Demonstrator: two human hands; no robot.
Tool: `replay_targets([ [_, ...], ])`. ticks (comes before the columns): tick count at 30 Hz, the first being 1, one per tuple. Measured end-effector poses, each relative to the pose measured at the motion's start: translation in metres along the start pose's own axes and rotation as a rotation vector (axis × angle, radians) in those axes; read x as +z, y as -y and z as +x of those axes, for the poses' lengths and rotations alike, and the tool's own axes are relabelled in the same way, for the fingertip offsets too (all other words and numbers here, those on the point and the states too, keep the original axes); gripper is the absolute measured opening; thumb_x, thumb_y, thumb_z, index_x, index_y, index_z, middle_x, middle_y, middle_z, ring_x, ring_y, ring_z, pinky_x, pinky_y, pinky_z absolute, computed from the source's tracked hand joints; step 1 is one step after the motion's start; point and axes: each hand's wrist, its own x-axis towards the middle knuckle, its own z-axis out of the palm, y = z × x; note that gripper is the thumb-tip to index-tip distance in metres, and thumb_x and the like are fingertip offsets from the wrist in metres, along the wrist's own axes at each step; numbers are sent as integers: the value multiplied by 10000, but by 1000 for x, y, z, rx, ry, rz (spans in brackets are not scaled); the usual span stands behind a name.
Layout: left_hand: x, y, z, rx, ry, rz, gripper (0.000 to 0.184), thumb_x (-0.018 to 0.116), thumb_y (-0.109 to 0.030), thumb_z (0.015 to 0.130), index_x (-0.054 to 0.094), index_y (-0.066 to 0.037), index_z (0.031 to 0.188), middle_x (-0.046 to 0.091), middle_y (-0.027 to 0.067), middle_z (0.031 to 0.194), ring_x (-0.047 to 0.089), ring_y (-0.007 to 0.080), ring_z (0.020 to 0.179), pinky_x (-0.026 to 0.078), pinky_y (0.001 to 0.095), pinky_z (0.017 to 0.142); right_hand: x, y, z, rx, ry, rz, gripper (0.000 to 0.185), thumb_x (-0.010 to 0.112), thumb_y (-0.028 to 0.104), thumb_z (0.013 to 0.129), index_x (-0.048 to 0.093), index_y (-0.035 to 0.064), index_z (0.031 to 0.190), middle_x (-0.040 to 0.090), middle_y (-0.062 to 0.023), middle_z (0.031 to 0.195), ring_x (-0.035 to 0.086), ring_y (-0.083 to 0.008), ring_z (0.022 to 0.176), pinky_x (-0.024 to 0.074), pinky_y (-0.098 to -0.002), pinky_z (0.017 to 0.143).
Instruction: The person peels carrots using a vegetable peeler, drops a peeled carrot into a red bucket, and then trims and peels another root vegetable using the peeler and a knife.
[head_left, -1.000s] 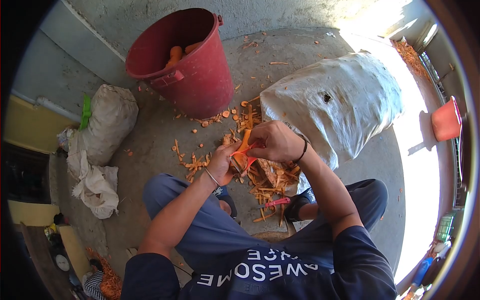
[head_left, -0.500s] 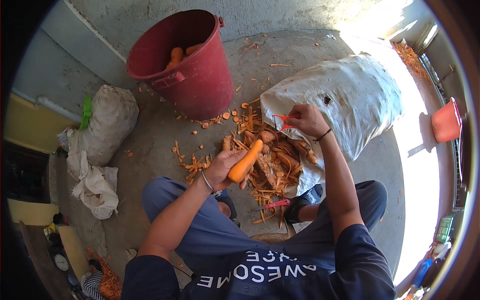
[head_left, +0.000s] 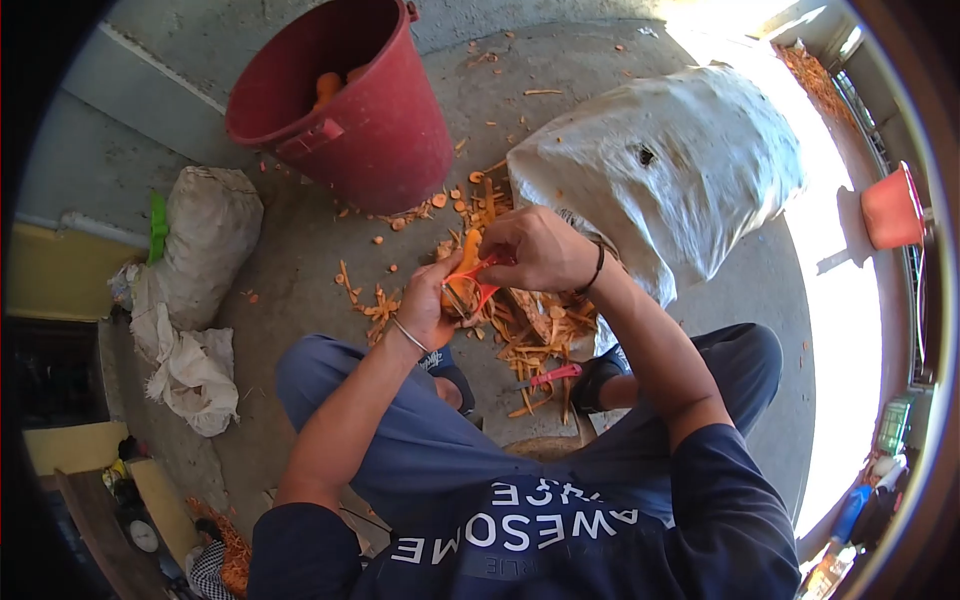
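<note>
An orange carrot (head_left: 469, 246) is gripped in my left hand (head_left: 424, 306), above a heap of peels (head_left: 530, 355) and carrots on the floor. My right hand (head_left: 548, 250) is closed on a red peeler (head_left: 487, 292), whose head lies against the carrot. The right fingers hide part of both the carrot and the peeler. Below my hands, a knife (head_left: 556, 375) with a red handle rests near my right foot.
A tall red bucket (head_left: 395, 140) with carrots inside stands ahead on the left. To the right lies a big white sack (head_left: 670, 150). Another sack (head_left: 210, 230) leans at the left wall, and a small red bucket (head_left: 892, 208) sits far right.
My right hand has moved left and down, bringing the peeler onto the carrot. My left hand has shifted slightly up, and the carrot is tilted more upright.
</note>
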Motion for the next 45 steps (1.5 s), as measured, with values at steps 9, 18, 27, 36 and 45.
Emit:
replay_targets([
  [9,4,-2,-15,114,94,126,333,550,-330,1111,642,-32,1225,686,105,966,624,171,690,433,310,487,-22,-8,-1,-31,-28,59,261,871,211,814,758,-9,896,723,-127,791,710,-257,704,544,-383,666],
  [18,11,-7,-15,-73,190,167,485,478,-408,1140,630,28,1289,698,146,962,662,195,625,544,368,492,-59,-87,-23,419,-197,-163,252,859,228,808,787,14,919,759,-101,790,711,-160,716,543,-322,665],
  [27,11,0,0,18,-31,95,429,438,-429,1142,614,-56,1261,674,81,987,597,168,672,442,326,521,-6,2,-2,-46,14,69,278,874,226,826,768,-4,941,732,-130,829,725,-231,748,554,-356,681],
  [36,9,-2,-14,13,81,139,403,474,-388,1144,624,-15,1172,671,109,883,599,174,608,443,328,489,-24,-12,-1,84,-4,37,267,875,216,822,766,-11,913,738,-123,809,718,-222,729,547,-348,669],
  [45,5,-5,-13,-5,155,279,429,498,-372,1143,635,27,1220,655,112,885,634,191,623,495,322,485,-62,-80,-24,427,-146,-54,260,854,216,829,791,-5,951,774,-92,818,717,-148,733,553,-312,689],
])
